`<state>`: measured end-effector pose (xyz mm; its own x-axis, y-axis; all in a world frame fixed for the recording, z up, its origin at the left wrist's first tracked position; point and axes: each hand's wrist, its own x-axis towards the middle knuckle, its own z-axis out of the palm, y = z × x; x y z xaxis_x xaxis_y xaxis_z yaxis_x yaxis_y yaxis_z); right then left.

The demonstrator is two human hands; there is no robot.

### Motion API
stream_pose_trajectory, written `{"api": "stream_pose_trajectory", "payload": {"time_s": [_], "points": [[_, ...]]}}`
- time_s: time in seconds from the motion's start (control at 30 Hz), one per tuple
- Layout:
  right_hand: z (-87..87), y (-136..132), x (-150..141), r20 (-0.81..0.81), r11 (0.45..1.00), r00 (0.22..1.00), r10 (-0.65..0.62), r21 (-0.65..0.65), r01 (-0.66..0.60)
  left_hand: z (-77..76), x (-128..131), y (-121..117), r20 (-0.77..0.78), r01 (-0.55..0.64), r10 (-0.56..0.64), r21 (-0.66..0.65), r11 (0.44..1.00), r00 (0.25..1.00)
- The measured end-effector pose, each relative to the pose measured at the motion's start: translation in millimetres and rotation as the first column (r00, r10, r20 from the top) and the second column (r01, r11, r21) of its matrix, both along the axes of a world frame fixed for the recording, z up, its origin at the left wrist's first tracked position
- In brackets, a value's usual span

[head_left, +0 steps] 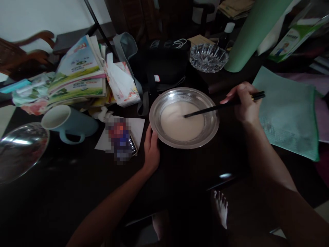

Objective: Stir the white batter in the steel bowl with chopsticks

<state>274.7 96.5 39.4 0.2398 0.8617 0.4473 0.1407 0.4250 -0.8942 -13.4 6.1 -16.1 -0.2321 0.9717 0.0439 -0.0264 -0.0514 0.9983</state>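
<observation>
A shiny metal bowl (205, 132) stands on the dark table and holds a pale, creamy batter (181, 121). My right hand (243, 103) is closed around a pair of dark chopsticks (213, 109), whose tips dip into the batter near its middle. My left hand (151, 148) rests against the bowl's left rim, its fingers curled along the outer edge, steadying it.
A light blue mug (69, 122) lies on its side at the left, beside a glass lid (20, 149). Books (77, 73) and a tissue pack (120, 82) pile behind. A phone (123, 140), a glass ashtray (208, 57), a green roll (254, 31) and a green cloth (288, 109) surround the bowl.
</observation>
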Motion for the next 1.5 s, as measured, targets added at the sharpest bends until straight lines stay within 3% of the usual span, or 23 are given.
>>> {"api": "stream_pose_trajectory", "payload": {"time_s": [0.1,0.23,0.33,0.43,0.53,0.67,0.77,0.87,0.97,1.07,1.17,1.3,1.4,1.5], "points": [[-0.2,-0.6,-0.7,-0.044,0.998,0.997,0.055,-0.031,-0.057,0.6,-0.1,-0.1,-0.019,-0.010,0.010,-0.005,1.000,1.000],[1.2,-6.5,-6.4,0.103,0.965,0.965,0.241,-0.131,-0.227,0.0,-0.3,-0.2,-0.001,-0.006,0.006,-0.005,1.000,1.000],[1.2,-4.4,-4.6,0.159,0.988,0.977,0.142,-0.084,-0.130,-0.3,0.0,-0.1,0.010,-0.007,0.007,0.000,1.000,1.000],[-0.1,0.5,-0.4,0.003,1.000,1.000,-0.004,-0.008,0.004,1.0,0.5,-0.2,0.010,-0.002,0.002,0.006,1.000,1.000],[-0.9,-0.2,-1.2,-0.058,0.997,0.996,0.064,-0.030,-0.066,1.9,0.6,-0.6,-0.006,-0.007,0.007,0.004,1.000,1.000],[-0.2,-5.3,-5.5,0.081,0.969,0.972,0.223,-0.129,-0.211,0.3,0.4,-0.7,0.012,-0.012,0.012,-0.006,1.000,1.000],[0.0,-3.0,-2.6,0.124,0.994,0.987,0.106,-0.054,-0.099,-0.5,0.3,-0.5,0.022,-0.004,0.004,-0.005,1.000,1.000],[-0.6,1.0,1.5,0.000,1.000,1.000,-0.007,0.008,0.007,0.1,0.0,-0.2,0.014,-0.001,0.001,-0.006,1.000,1.000],[-0.6,-0.7,-0.1,-0.040,0.996,0.996,0.084,-0.033,-0.086,-0.2,-0.3,0.0,0.012,-0.007,0.007,-0.001,1.000,1.000],[0.3,-4.9,-3.8,0.054,0.968,0.970,0.239,-0.092,-0.233,-1.6,-0.5,-0.1,0.019,-0.006,0.006,0.000,1.000,1.000],[1.0,-4.5,-2.7,0.147,0.984,0.975,0.170,-0.072,-0.160,-2.0,-0.6,-0.3,0.015,-0.007,0.007,-0.008,1.000,1.000],[0.3,-0.4,1.2,0.016,1.000,1.000,0.018,0.007,-0.018,-1.1,-0.4,-0.6,0.013,-0.014,0.014,-0.011,1.000,1.000],[0.7,-2.8,-1.2,-0.021,0.990,0.991,0.130,-0.049,-0.131,-0.9,-0.1,-0.6,0.025,-0.008,0.008,-0.005,1.000,1.000],[2.2,-6.2,-3.9,0.106,0.969,0.966,0.236,-0.100,-0.225,-0.5,0.1,-0.7,0.025,0.001,-0.001,0.001,1.000,1.000]]}}
